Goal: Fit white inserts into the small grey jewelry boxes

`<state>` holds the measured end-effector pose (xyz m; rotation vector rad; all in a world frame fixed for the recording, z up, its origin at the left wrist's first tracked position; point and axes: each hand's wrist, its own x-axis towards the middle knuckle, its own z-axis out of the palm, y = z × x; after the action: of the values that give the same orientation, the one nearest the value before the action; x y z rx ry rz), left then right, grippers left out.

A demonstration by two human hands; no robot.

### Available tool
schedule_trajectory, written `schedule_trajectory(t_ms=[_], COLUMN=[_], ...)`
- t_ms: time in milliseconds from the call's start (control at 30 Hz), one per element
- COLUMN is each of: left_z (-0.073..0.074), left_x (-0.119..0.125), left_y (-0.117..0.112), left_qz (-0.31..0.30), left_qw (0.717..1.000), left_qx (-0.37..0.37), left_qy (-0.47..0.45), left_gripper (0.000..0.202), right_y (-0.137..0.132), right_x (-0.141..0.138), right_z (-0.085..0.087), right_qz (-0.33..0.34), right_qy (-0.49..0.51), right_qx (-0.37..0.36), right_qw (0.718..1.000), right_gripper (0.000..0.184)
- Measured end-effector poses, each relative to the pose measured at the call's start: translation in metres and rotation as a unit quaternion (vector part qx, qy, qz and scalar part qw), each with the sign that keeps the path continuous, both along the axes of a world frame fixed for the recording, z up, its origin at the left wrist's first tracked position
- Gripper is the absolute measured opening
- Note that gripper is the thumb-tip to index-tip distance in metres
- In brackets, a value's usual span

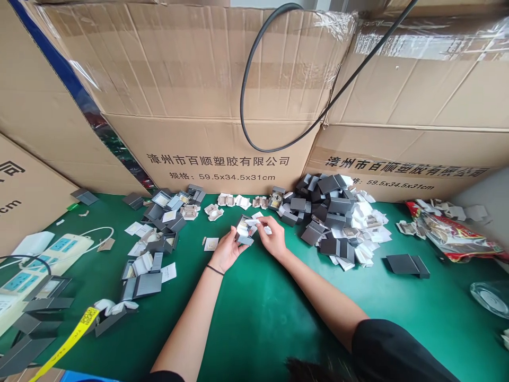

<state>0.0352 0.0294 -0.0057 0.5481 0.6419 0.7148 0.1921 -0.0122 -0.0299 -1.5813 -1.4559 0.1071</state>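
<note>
My left hand (226,249) grips a small open grey box (244,231) with a white lining, held just above the green table (262,307). My right hand (273,236) meets it from the right, its fingers pinching a small white piece (254,222) at the box's top. A white card (211,243) lies on the table just left of my left hand. A heap of grey boxes and white inserts (338,220) is piled to the right of my hands. More open grey boxes (161,233) are scattered to the left.
Large cardboard cartons (207,106) wall off the back, with a black cable (254,79) looping in front. A white power strip (43,260) and yellow tape (69,339) lie at the left. A red printed bag (457,236) and a glass dish (491,297) sit at the right.
</note>
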Motion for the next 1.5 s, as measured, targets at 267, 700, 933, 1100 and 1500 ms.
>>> schedule_trajectory(t_ms=[267, 700, 933, 1100, 1500], left_z=[-0.007, -0.004, -0.002, -0.003, 0.000], left_x=[0.002, -0.002, -0.002, -0.004, -0.010], left_y=[-0.001, -0.005, -0.004, -0.003, -0.003], left_qz=[0.007, -0.010, -0.037, -0.106, -0.133], left_qw=[1.000, 0.999, 0.999, 0.992, 0.981], left_qx=[0.009, 0.031, 0.023, 0.069, 0.132], left_qy=[0.002, 0.017, 0.009, 0.012, 0.046], left_gripper=[0.028, 0.029, 0.030, 0.044, 0.050], right_y=[0.007, 0.011, 0.010, 0.008, 0.001], right_x=[-0.003, 0.003, 0.001, -0.002, -0.009], right_z=[-0.010, -0.008, -0.008, -0.006, -0.007], right_qz=[0.043, 0.009, -0.004, -0.043, 0.055], right_qy=[-0.094, -0.131, -0.079, 0.003, -0.022], right_qx=[0.028, 0.094, 0.029, -0.041, -0.084], right_qw=[0.994, 0.987, 0.996, 0.998, 0.995], right_gripper=[0.052, 0.032, 0.047, 0.058, 0.056])
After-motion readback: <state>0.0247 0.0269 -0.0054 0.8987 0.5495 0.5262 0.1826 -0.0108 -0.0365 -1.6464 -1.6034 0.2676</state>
